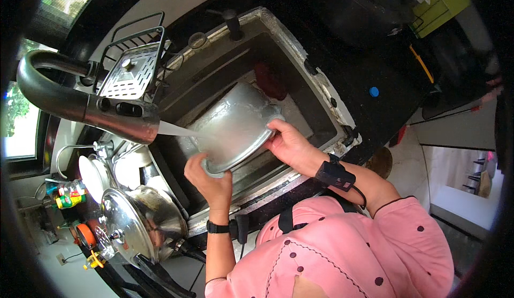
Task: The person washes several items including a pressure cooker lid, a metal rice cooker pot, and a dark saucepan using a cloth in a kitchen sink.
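Over the sink, I hold a silvery metal pot on its side, its wide rim toward me. My left hand grips the near-left part of the rim, thumb and fingers closed around it. My right hand is closed on the rim's right part, the thumb on top. From the dark pull-out faucet at the left, a stream of water hits the pot's side near my left hand. Farther back in the sink lies a dark red object whose kind I cannot make out.
A wire rack with a slotted metal tray stands behind the faucet. At the left are white plates and a large lidded steel cooker with black handles. A blue bottle cap lies on the black counter at the right.
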